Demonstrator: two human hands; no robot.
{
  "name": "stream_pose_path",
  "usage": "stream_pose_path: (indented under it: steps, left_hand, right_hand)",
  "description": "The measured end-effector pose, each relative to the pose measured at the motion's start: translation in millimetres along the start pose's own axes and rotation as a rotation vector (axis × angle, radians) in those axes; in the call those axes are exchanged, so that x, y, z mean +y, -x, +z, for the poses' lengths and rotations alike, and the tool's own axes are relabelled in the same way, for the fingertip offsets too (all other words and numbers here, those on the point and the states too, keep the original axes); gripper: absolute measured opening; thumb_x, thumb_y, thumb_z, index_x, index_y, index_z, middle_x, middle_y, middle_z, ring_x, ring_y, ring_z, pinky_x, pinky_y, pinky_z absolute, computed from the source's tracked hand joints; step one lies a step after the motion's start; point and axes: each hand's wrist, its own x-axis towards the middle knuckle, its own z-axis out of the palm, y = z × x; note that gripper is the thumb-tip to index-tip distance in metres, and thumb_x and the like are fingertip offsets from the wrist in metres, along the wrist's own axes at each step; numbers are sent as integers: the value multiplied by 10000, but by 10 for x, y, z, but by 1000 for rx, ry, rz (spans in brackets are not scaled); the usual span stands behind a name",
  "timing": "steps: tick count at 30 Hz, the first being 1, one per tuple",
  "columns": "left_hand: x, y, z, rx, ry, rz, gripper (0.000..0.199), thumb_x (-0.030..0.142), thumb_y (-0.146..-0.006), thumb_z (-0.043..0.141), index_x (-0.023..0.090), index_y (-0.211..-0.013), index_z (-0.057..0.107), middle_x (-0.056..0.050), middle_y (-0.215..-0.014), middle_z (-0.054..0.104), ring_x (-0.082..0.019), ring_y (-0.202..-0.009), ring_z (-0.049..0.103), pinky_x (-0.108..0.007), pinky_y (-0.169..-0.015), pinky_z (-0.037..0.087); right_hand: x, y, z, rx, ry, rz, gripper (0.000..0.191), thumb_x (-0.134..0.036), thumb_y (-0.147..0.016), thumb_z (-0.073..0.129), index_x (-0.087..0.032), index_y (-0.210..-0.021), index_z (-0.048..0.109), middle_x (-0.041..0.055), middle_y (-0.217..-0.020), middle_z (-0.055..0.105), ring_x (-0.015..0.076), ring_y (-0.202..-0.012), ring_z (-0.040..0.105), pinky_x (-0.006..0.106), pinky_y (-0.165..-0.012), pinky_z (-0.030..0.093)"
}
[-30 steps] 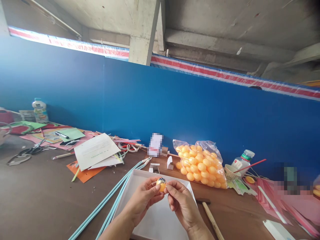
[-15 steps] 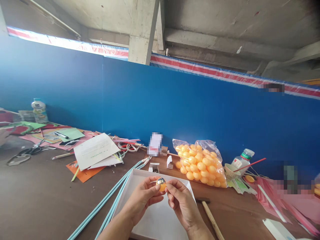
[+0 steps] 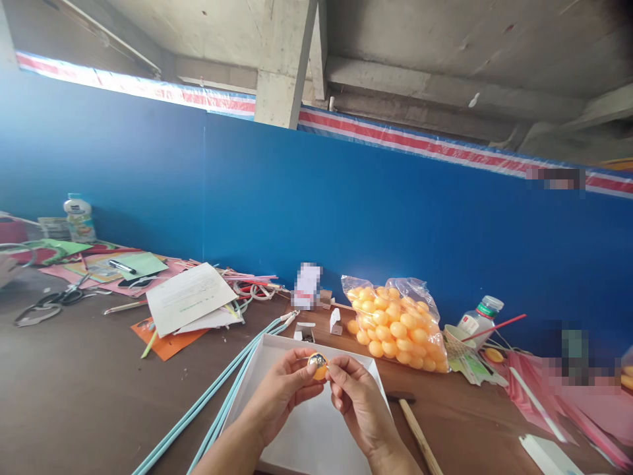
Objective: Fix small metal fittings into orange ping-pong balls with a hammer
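Between my fingers is a small orange ball (image 3: 320,373) with a shiny, mirror-like metallic top. My left hand (image 3: 285,384) grips it from the left, thumb in front and fingers curled behind. From the other side, my right hand (image 3: 355,389) is closed, its thumb and forefinger pinching at the ball's right edge. Whether a small part sits between those right fingertips is hidden. Both hands hover over a shallow white box tray (image 3: 316,443) on the brown table.
Behind the tray stand small open boxes (image 3: 335,322) and a clear bag of orange balls (image 3: 395,326). A hammer (image 3: 419,432) lies to the right, light-blue cords (image 3: 198,409) to the left. Farther left are papers (image 3: 190,297) and scissors (image 3: 59,298). A bottle (image 3: 482,316) stands back right.
The ball has turned or tilted slightly between my fingers. Both hands keep almost the same place over the tray.
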Motion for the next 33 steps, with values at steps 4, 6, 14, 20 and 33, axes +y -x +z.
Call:
stream_pose_path:
  steps: [4, 6, 14, 20, 33]
  left_hand:
    - [11, 11, 16, 2, 6, 6, 316, 305, -691, 748, 177, -937, 596, -59, -975, 648, -193, -907, 645, -344, -862, 489]
    - [23, 27, 30, 2, 7, 10, 299, 295, -697, 745, 176, -930, 601, -58, -979, 644, -186, -908, 638, -342, -867, 489]
    - [39, 59, 44, -11, -18, 23, 305, 281, -712, 734, 173, -959, 592, -68, -1024, 638, -190, -946, 618, -365, -912, 460]
    - [9, 20, 19, -6, -27, 27, 342, 321, -675, 757, 183, -943, 596, -63, -1013, 649, -202, -956, 617, -364, -911, 454]
    - [14, 28, 28, 20, -85, 56, 373, 333, -668, 759, 179, -980, 624, -70, -1026, 632, -216, -964, 611, -371, -909, 454]
  right_hand:
    - [2, -4, -6, -12, 18, -1, 144, -260, -753, 705, -147, -742, 616, -31, -607, 572, 15, -443, 396, 142, -427, 316]
    - [0, -4, -8, -13, 22, 1, 138, -255, -757, 701, -150, -747, 612, -35, -600, 566, 17, -443, 395, 144, -429, 317]
    - [7, -10, -23, -2, 51, 0, 156, -266, -749, 709, -146, -743, 610, -25, -624, 578, 20, -452, 396, 152, -431, 318]
    - [16, -18, -43, 1, 44, 14, 161, -276, -744, 713, -151, -738, 612, -39, -559, 546, 22, -439, 384, 152, -425, 300]
    - [22, -34, -61, -23, 19, 23, 149, -257, -739, 719, -150, -732, 616, -30, -595, 582, 13, -420, 405, 151, -418, 295]
